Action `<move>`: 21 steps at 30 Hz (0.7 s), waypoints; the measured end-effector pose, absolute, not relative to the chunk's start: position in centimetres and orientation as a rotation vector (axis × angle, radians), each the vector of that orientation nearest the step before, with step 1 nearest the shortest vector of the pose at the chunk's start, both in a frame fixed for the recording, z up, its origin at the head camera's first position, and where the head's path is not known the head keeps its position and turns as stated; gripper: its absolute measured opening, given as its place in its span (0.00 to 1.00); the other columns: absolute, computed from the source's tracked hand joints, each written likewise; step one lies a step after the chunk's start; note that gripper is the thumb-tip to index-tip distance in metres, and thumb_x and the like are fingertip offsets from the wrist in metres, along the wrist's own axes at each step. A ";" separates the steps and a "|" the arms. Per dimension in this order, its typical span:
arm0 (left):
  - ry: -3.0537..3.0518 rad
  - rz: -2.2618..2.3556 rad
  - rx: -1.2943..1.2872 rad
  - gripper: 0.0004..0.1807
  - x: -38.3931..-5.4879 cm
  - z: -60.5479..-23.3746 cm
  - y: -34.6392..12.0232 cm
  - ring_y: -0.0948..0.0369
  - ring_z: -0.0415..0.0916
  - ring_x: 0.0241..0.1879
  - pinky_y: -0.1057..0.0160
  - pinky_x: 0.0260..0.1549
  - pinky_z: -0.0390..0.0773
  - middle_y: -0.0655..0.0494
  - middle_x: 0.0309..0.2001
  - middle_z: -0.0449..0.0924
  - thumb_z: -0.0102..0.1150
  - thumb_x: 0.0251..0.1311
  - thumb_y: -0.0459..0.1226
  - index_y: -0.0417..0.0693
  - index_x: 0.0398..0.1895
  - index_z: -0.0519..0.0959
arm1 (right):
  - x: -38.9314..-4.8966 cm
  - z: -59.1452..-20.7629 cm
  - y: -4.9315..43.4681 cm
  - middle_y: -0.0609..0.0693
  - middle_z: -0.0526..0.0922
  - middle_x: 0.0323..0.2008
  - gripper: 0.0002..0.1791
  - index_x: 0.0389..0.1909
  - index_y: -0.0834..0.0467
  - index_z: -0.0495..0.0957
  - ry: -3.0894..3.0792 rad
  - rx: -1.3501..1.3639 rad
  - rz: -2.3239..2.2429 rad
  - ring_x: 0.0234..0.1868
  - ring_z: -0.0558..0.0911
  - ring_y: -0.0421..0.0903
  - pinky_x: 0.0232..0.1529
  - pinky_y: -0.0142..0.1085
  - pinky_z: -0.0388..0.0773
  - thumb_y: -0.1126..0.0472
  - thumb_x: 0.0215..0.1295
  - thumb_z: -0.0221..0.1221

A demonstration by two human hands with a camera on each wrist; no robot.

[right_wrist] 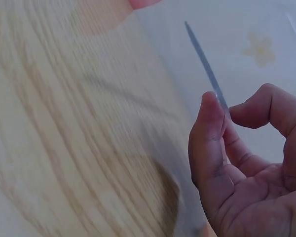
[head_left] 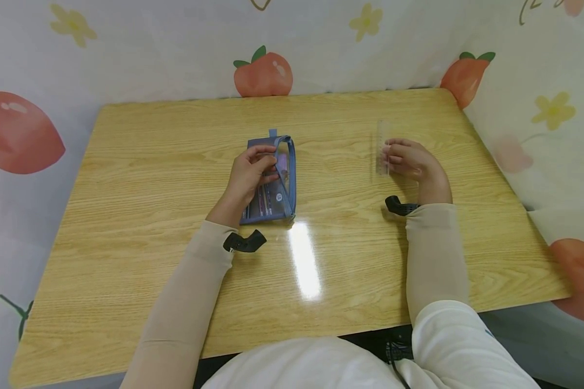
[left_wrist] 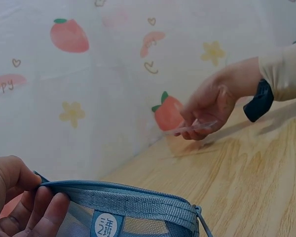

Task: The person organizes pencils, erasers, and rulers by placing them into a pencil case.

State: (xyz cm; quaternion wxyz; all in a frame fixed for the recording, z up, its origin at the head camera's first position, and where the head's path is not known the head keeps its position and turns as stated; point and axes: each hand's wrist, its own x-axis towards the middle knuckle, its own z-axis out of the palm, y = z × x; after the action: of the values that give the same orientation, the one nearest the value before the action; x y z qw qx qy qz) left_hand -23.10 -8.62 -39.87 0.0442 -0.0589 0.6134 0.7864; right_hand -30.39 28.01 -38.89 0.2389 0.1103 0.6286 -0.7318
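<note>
My left hand (head_left: pixel 247 175) pinches the edge of a blue mesh zipper pencil pouch (head_left: pixel 287 208) lying at the middle of the table. The pouch's mouth gapes on its right side, and a purple item (head_left: pixel 283 161) and several slim sticks show inside. In the left wrist view the zippered rim of the pouch (left_wrist: pixel 138 200) is between my thumb and fingers. Off to the right, my right hand (head_left: pixel 416 162) holds a clear ruler (head_left: pixel 382 131) by its right edge, between thumb and fingertips. The right wrist view shows the ruler (right_wrist: pixel 202 57) edge-on, above the table.
The wooden table (head_left: pixel 151 259) runs up to a fruit-print curtain (head_left: pixel 165 59) at the back and right side. A bright light reflection (head_left: pixel 304 265) lies on the tabletop in front of the pouch. Black wrist cameras (head_left: pixel 245 241) sit on both forearms.
</note>
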 end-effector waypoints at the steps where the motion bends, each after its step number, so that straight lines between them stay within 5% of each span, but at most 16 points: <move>1: 1.875 2.403 -0.180 0.13 -23.1 -39.9 -8.6 0.60 0.72 0.28 0.61 0.30 0.82 0.50 0.34 0.72 0.55 0.55 0.28 0.39 0.45 0.76 | -30.4 -38.9 27.9 0.52 0.75 0.34 0.17 0.54 0.58 0.60 1.721 0.293 -2.009 0.30 0.77 0.45 0.32 0.33 0.79 0.69 0.65 0.48; 21: 1.902 2.390 -0.164 0.13 -23.0 -39.8 -8.6 0.59 0.72 0.29 0.60 0.31 0.82 0.51 0.35 0.72 0.55 0.56 0.29 0.39 0.46 0.75 | -30.7 -39.5 24.5 0.52 0.74 0.34 0.23 0.60 0.62 0.57 1.698 0.176 -1.939 0.30 0.76 0.44 0.28 0.33 0.76 0.69 0.65 0.48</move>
State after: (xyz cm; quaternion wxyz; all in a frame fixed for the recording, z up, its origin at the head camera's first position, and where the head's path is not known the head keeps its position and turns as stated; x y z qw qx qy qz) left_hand -22.99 -8.57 -39.75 0.0414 -0.0535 0.6212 0.7807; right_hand -30.73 24.52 -39.48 0.2755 0.0655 0.6318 -0.7215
